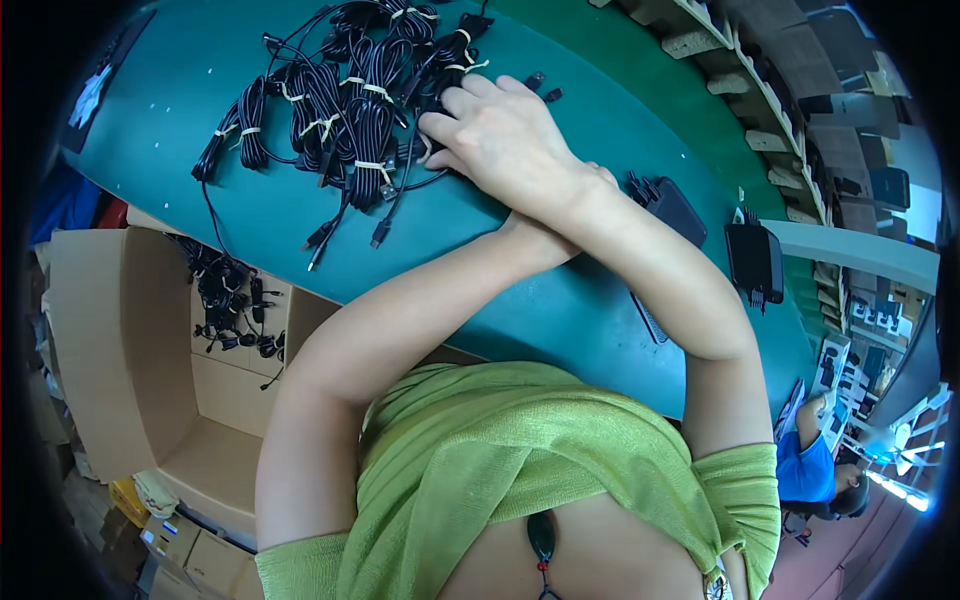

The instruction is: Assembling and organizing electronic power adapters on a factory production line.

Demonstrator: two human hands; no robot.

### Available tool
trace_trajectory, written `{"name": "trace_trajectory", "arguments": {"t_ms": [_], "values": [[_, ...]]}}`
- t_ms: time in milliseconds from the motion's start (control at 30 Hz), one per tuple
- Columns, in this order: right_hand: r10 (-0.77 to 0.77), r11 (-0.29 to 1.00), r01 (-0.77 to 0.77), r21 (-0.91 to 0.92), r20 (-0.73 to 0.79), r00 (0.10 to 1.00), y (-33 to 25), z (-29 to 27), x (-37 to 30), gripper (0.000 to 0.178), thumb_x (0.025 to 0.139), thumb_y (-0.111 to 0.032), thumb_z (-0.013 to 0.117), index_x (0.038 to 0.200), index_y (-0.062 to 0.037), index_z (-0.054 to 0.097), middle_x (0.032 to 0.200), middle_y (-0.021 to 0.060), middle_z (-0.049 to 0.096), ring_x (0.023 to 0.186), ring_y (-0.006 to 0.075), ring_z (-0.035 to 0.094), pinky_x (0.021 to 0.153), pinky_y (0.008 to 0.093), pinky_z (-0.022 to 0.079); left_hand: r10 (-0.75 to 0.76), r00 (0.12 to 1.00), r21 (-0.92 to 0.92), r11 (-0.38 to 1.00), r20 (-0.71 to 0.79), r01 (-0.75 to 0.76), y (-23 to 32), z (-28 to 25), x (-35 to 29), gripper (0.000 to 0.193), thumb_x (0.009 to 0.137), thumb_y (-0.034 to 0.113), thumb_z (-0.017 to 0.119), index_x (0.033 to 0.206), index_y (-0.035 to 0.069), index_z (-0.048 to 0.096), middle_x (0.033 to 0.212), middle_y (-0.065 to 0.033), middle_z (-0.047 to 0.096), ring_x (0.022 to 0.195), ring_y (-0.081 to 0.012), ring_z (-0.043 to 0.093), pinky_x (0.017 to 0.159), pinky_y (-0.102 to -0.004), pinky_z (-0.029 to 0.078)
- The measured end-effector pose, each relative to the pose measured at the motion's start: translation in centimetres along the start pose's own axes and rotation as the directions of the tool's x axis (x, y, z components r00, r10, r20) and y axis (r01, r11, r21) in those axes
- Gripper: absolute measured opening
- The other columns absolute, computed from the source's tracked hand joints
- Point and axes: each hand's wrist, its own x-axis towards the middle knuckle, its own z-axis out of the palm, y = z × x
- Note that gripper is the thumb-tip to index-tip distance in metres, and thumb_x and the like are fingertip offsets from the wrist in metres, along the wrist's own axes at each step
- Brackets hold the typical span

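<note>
On the green table (160,130) lies a heap of black cable bundles (310,100), tied with pale twist ties. My right hand (505,140) reaches across to the heap's right side, its fingers curled onto a cable bundle (430,85) there. Crossed beneath the right wrist is my left hand (548,242); its fingers are mostly hidden, so what they hold does not show. Just right of the crossed wrists sits a black power adapter (678,210) with cable beside it. Loose cable plugs (537,80) stick out beyond my right hand.
Another black adapter (755,262) lies farther right, by a grey bar (850,250). An open cardboard box (90,330) at the left holds more black cables (225,290). Slotted racking (760,110) runs along the far side. A person in blue (808,465) works at right.
</note>
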Motion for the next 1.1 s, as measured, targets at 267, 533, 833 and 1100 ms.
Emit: {"name": "trace_trajectory", "arguments": {"t_ms": [267,533,833,1100], "values": [[0.156,0.923,-0.181,0.338,0.102,0.983,-0.5,-3.6,-2.2,0.021,0.074,-0.015,0.060,0.092,-0.0061,0.056,0.080,0.0113,0.061,0.078,0.0263,0.058,0.072,0.0373,0.043,0.067,0.978,0.015,0.998,-0.200,-0.066,0.1,0.4,-0.4,0.014,0.078,0.013,0.052,0.090,0.005,0.052,0.089,-0.0114,0.054,0.082,-0.0256,0.052,0.070,-0.0345,0.042],[0.759,-0.270,-0.265,0.926,0.374,0.533,3.1,-8.8,-8.9,0.029,0.093,-0.023,0.040,0.104,0.0025,0.049,0.074,0.0038,0.052,0.072,0.0131,0.051,0.076,0.0268,0.044,-0.237,0.896,-0.786,0.432,0.375,0.442,2.7,-3.9,0.4,0.049,0.084,0.016,0.057,0.125,0.002,0.036,0.078,-0.0045,0.056,0.056,-0.0070,0.050,0.050,-0.0184,0.038],[0.759,-0.303,-0.136,0.943,0.325,0.565,2.7,-11.4,-10.2,0.038,0.096,-0.031,0.029,0.099,0.0022,0.047,0.056,-0.0031,0.036,0.040,0.0025,0.023,0.038,0.0190,0.022,-0.162,0.886,-0.326,0.888,0.435,0.323,2.4,-2.2,0.1,0.016,0.083,0.019,0.058,0.084,0.004,0.062,0.075,-0.0076,0.058,0.060,-0.0129,0.055,0.056,-0.0258,0.043],[0.486,0.732,-0.589,0.342,0.345,0.803,2.0,-10.4,-13.0,0.026,0.072,-0.007,0.063,0.095,-0.0011,0.053,0.093,0.0175,0.058,0.083,0.0323,0.057,0.071,0.0356,0.046,-0.177,0.984,-0.348,0.924,-0.021,0.159,1.3,-3.0,-0.1,0.007,0.078,0.000,0.051,0.080,0.001,0.057,0.069,-0.0031,0.051,0.061,-0.0166,0.049,0.081,-0.0324,0.041]]}}
